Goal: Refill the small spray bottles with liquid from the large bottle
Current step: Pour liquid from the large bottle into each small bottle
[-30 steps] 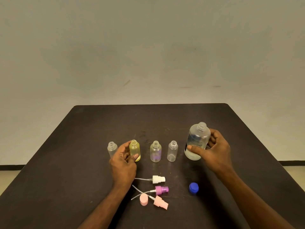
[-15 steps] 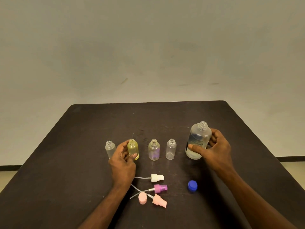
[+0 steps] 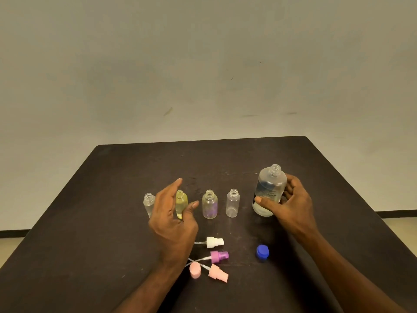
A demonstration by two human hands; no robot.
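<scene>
Several small uncapped bottles stand in a row on the dark table: a clear one at the left, a yellow one, a purple-tinted one and another clear one. My left hand is open, fingers spread around the yellow bottle without gripping it, and it partly hides the leftmost bottle. My right hand grips the large clear bottle, which is uncapped, a little tilted and holds some liquid.
Loose spray heads lie near the front: a white one, a purple one and a pink one, with a pink cap. A blue cap lies right of them. A plain wall stands behind the table.
My left hand has let go of the yellow bottle and opened, fingers lifting away. My right hand keeps its hold on the large bottle.
</scene>
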